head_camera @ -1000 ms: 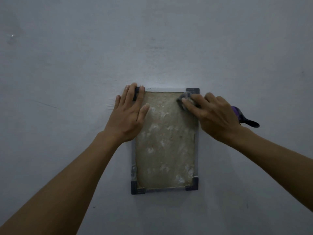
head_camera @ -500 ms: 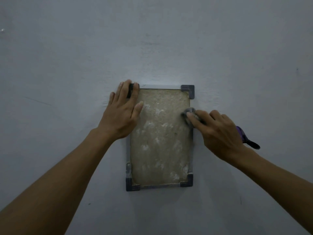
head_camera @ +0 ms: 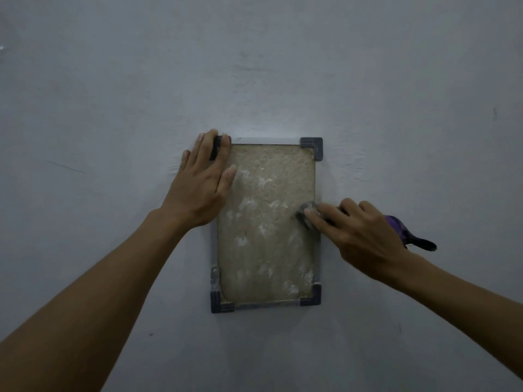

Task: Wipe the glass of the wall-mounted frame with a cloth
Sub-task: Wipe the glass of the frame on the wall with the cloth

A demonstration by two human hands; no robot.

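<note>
A small upright frame (head_camera: 311, 145) with dark corner pieces hangs on the wall; its glass (head_camera: 266, 227) looks tan and carries whitish smears. My left hand (head_camera: 203, 185) lies flat over the frame's top left corner, fingers apart, thumb on the glass. My right hand (head_camera: 365, 236) presses a small grey cloth (head_camera: 304, 213) against the glass at the middle of the right edge. Behind that hand a purple and black piece (head_camera: 407, 233) of what it holds sticks out to the right.
A plain pale grey wall (head_camera: 254, 66) fills the whole view around the frame, with faint scuffs and a few small marks. Both forearms reach in from the bottom corners.
My right hand has slid the cloth down the right side of the glass, from the top right corner to mid-height. My left hand has stayed on the top left corner.
</note>
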